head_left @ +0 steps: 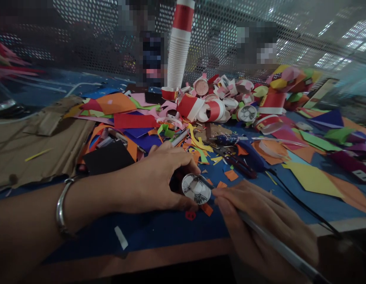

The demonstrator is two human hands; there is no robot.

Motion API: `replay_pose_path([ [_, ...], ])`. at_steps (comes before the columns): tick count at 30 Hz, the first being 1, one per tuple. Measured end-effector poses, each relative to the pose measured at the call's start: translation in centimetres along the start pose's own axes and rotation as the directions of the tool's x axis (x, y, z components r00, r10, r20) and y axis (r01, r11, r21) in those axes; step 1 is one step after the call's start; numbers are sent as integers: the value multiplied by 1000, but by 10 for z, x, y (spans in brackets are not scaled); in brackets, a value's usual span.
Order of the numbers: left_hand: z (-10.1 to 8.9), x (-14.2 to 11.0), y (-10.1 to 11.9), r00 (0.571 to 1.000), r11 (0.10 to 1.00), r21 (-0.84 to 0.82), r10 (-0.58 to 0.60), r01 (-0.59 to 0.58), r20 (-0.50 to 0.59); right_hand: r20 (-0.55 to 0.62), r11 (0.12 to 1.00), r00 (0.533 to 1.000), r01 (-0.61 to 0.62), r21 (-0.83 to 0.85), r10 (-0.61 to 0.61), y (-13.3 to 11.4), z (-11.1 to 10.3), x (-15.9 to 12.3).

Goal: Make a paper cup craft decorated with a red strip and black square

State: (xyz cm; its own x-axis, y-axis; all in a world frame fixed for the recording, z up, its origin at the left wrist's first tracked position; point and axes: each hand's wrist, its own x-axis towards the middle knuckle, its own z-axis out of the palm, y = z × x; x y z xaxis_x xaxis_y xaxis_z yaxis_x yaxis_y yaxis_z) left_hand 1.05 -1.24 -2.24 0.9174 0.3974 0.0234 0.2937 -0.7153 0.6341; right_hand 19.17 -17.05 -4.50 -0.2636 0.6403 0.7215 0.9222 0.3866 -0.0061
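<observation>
Between the thumb and fingers of my left hand [159, 177] is a small paper cup [196, 189], tilted so its round white base faces me. Black pen strokes cover parts of that base. My right hand [259, 217] is closed around a slim grey pen [277, 240], whose tip end reaches the upper right rim of the base. Whether the tip touches the drawing cannot be made out. Small orange paper scraps [207, 210] and a red paper bit [190, 215] lie just below the cup.
A tall stack of paper cups [179, 51] stands at the back. Cut red and white cups [215, 110] are heaped before it. Scissors [240, 163], a blue glue gun [256, 154] with a black cord, coloured paper [314, 181] and cardboard [43, 150] lie around.
</observation>
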Motion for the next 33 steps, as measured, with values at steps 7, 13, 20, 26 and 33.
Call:
replay_pose_path([
  [7,0,1,0,1000,1000,-5,-27,27,1,-31,999,999,19,50,-17,-3,5,4],
  [13,-1,-1,0,999,999,-10,-47,47,2,-17,997,1000,-4,74,6,-2,4,3],
  [20,-1,0,1,1000,1000,2,-17,17,19,-8,986,998,-57,158,59,-4,6,6],
  [26,-3,-1,3,1000,1000,-21,-16,17,24,-7,986,999,-46,159,48,-2,4,7],
  [33,-3,-3,0,1000,1000,-24,6,-5,7,24,994,999,-42,97,39,-1,-4,2],
])
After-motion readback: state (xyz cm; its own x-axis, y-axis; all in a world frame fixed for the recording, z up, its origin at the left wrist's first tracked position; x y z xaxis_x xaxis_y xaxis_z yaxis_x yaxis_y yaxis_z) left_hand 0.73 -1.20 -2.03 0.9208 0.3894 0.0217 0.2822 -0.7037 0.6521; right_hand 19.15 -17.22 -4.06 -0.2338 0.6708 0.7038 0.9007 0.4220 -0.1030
